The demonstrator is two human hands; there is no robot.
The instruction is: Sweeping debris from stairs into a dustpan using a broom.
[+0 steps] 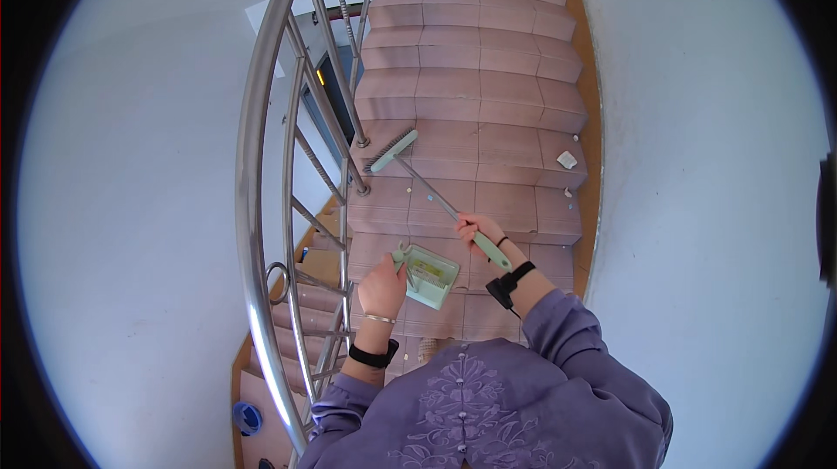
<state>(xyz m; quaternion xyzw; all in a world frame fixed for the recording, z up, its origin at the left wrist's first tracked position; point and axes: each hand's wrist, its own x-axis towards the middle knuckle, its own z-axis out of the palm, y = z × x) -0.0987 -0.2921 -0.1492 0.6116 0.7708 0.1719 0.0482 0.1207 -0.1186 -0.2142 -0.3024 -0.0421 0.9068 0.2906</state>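
Note:
My right hand [479, 232] is closed round the handle of a small broom with a pale green head [392, 152]. Its grey shaft slants up and left, and the dark bristles reach the stair tread beside the foot of the railing posts. In my left hand [383, 287] is the upright handle of a pale green dustpan [427, 298], fingers wrapped round its top. The pan sits low in front of me, with a yellowish-green patch inside it. Small bits of litter lie on the step between broom and pan.
Pinkish tiled stairs [449, 94] rise ahead. A curved metal railing [253, 164] runs along the left. Crumpled white paper [567, 159] and smaller scraps lie by the right wall. Lower left, beyond the railing, are a cardboard box [321, 266] and a blue round container [248, 418].

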